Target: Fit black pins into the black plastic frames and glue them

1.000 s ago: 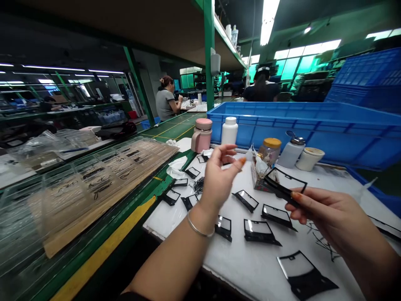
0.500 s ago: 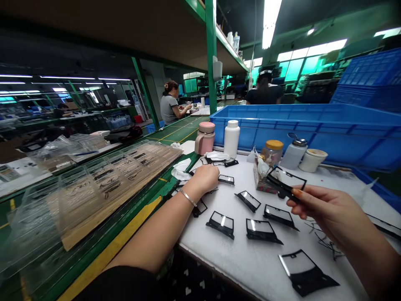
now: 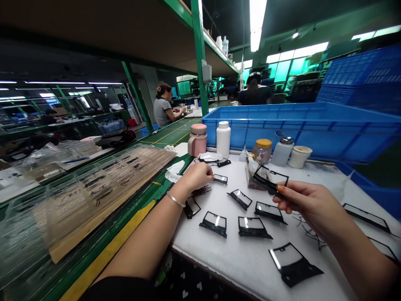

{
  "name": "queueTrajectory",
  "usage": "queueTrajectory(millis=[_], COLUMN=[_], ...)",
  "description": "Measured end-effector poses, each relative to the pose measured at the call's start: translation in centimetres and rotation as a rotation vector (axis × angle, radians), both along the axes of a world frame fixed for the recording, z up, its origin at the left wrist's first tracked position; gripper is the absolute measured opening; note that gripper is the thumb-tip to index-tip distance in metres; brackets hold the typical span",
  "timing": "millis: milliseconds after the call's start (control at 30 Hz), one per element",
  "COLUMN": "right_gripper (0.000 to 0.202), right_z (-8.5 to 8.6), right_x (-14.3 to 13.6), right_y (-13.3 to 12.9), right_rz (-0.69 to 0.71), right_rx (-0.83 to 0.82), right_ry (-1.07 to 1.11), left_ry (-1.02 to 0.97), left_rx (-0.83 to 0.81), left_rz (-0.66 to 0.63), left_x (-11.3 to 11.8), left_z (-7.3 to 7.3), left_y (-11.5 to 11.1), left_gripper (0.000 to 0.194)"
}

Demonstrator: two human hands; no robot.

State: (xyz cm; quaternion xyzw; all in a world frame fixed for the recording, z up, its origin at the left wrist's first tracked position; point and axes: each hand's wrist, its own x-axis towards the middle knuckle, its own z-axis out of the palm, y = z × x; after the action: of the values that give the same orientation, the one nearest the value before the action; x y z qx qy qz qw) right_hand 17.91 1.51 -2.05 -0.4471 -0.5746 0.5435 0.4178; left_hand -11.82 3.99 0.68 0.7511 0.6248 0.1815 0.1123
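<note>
My right hand [image 3: 300, 198] pinches a black plastic frame [image 3: 263, 180] with a clear window by its lower edge, lifted above the white tabletop [image 3: 216, 259]. My left hand [image 3: 197, 175], with a bracelet at the wrist, is closed with curled fingers beside a pile of thin black strips [image 3: 203, 191]; what its fingertips hold is hidden. Several similar black frames lie between the hands, among them one near the front [image 3: 296, 267], one in the middle [image 3: 253, 228] and one nearer my left wrist [image 3: 214, 223].
A pink mug [image 3: 198, 140], a white bottle [image 3: 223, 139], a yellow-lidded jar [image 3: 263, 149] and a pump bottle [image 3: 282, 151] stand before a long blue crate [image 3: 300, 129]. Clear compartment trays [image 3: 94, 184] lie on the left bench. Two co-workers sit farther back.
The camera view has shifted slightly, moving the scene leftward. My right hand still holds the frame, and my left hand stays closed near the strips.
</note>
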Motion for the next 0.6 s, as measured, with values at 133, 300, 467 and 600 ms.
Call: queueTrajectory(millis=[133, 300, 467, 600], right_gripper=[0.033, 0.033, 0.029, 0.028], right_z=[0.4, 0.8, 0.9, 0.6], right_x=[-0.2, -0.4, -0.5, -0.6], right_y=[-0.1, -0.4, -0.5, -0.2], right_rz=[0.034, 0.036, 0.036, 0.041], right_rx=[0.018, 0.017, 0.022, 0.006], right_ry=[-0.016, 0.003, 0.013, 0.028], left_ry=[-0.218, -0.540, -0.892, -1.018], left_rx=[-0.034, -0.122, -0.155, -0.085], left_rz=[-0.123, -0.323, -0.429, -0.312], left_x=[1.2, 4.1, 7.0, 7.9], left_z=[1.8, 2.9, 2.7, 1.5], left_y=[-0.9, -2.1, -3.0, -2.9], left_gripper=[0.015, 0.033, 0.019, 0.013])
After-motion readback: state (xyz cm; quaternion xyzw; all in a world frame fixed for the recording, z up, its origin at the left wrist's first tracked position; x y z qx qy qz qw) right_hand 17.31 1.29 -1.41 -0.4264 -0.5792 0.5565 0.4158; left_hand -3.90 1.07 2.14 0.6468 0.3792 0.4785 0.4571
